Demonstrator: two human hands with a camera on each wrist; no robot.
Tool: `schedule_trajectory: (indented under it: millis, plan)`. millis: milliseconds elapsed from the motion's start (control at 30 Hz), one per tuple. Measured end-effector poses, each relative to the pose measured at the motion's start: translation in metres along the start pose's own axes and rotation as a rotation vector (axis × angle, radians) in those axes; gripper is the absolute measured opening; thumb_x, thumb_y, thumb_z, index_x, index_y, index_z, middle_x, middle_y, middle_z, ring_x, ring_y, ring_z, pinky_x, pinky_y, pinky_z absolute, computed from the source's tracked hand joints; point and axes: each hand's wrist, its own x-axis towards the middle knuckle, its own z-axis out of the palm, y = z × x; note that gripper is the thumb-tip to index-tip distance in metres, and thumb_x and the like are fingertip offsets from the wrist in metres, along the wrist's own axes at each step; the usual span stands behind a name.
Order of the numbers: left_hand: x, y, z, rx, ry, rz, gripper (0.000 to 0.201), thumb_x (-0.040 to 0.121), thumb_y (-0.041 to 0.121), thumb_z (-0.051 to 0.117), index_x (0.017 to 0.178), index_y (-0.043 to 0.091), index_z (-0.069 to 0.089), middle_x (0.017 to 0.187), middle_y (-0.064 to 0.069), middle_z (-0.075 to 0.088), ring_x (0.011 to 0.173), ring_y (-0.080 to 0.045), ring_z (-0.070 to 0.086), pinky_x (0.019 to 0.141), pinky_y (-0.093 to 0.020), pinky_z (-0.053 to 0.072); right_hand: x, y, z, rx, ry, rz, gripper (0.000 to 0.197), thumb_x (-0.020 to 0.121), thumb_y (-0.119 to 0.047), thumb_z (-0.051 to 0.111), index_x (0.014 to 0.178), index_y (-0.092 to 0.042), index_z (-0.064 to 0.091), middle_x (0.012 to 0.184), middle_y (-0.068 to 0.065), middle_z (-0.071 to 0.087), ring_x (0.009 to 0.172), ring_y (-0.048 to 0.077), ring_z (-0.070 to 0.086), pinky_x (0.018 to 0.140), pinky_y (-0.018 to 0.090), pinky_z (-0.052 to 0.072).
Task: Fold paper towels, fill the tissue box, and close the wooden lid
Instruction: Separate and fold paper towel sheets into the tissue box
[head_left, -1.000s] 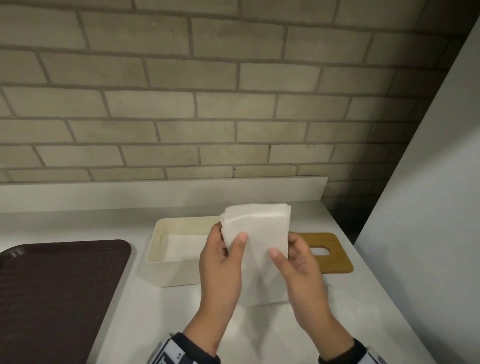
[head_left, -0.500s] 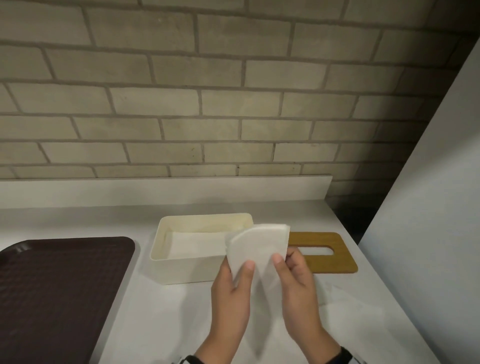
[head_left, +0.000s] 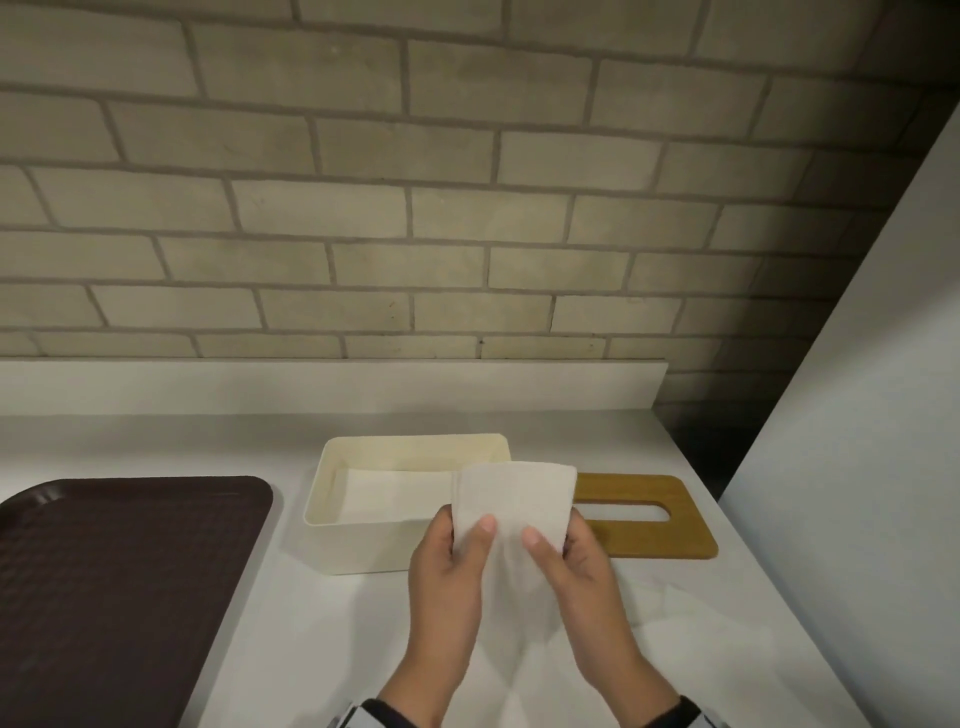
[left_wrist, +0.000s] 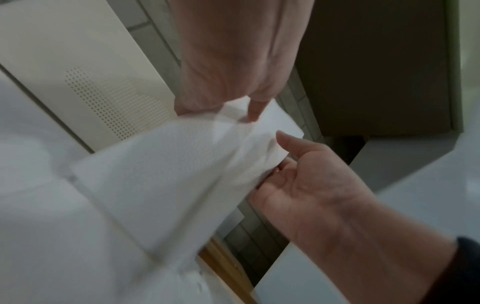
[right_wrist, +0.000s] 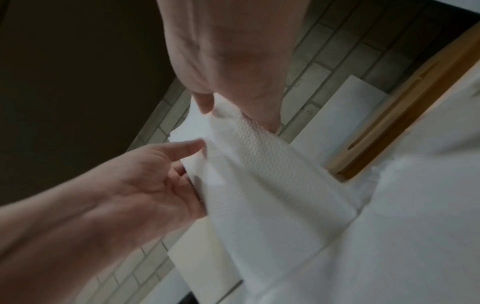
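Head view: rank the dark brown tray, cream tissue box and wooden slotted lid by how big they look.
1. Dark brown tray, partly cut off by the frame.
2. Cream tissue box.
3. Wooden slotted lid, partly hidden.

Dark brown tray (head_left: 119, 577) — left on white counter (head_left: 322, 644), brick wall (head_left: 415, 208) behind

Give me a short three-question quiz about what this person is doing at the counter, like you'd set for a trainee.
1. True or false: the wooden lid is already on the tissue box.
2. Which hands hold the paper towel? A) left hand only B) right hand only C) both
3. Fill in: the dark tray lies to the ____ of the tissue box, as the person sees it.

Key
1. False: the lid lies flat on the counter to the box's right, and the box is open.
2. C: each hand pinches the towel with its thumb on the near face.
3. left
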Motion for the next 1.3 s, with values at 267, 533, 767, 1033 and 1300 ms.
schedule_trajectory:
  millis: [267,533,767,1033,1300]
  plan:
    - [0.044,0.041,-0.049,-0.123,0.188,0.052,0.022,0.089,0.006,0.061,0.110,0.010,0.061,0.105,-0.008,0.072,0.095,-0.022,0.068,0.074,-0.031,0.052,0.047,-0.042,-0.013,-0.355,-0.021,0.083,0.041,0.082,-0.004,0.069,0.113,-0.025,0.053,0.101,0.001,0.067,0.091,0.015,0.064,0.076,0.031,0.057]
    - [0.086,0.053,-0.090,0.730,0.229,-0.047,0.052,0.084,-0.006,0.052,0.131,0.014,0.042,0.081,-0.003,0.057,0.072,-0.029,0.061,0.061,-0.032,0.049,0.120,-0.043,0.043,-0.766,-0.112,-0.035,0.053,0.088,-0.003,0.056,0.134,-0.021,0.037,0.109,0.007,0.055,0.088,0.015,0.052,0.073,0.021,0.043]
    - [0.105,0.040,-0.086,1.340,-0.030,-0.084,0.057,0.085,-0.007,0.037,0.140,0.010,0.032,0.110,-0.013,0.063,0.100,-0.030,0.062,0.074,-0.033,0.045,0.136,-0.010,0.069,-1.194,-0.320,-0.030,0.062,0.087,0.006,0.041,0.142,-0.018,0.025,0.091,0.009,0.057,0.084,0.026,0.060,0.075,0.035,0.051]
    - [0.121,0.031,-0.080,1.575,-0.125,-0.028,0.049,0.089,-0.004,0.040,0.136,0.010,0.039,0.126,-0.011,0.053,0.111,-0.026,0.057,0.082,-0.029,0.047,0.134,-0.012,0.077,-1.483,-0.348,-0.102,0.067,0.084,0.006,0.044,0.145,-0.013,0.021,0.094,0.009,0.061,0.083,0.023,0.059,0.066,0.030,0.046]
    - [0.147,0.020,-0.062,1.673,-0.455,-0.043,0.032,0.089,0.021,0.056,0.120,0.018,0.064,0.120,-0.004,0.064,0.110,-0.024,0.061,0.092,-0.031,0.048,0.130,-0.010,0.108,-1.332,-0.635,-0.032,0.026,0.084,-0.024,0.062,0.106,-0.011,0.068,0.107,0.007,0.068,0.098,0.026,0.063,0.086,0.031,0.050]
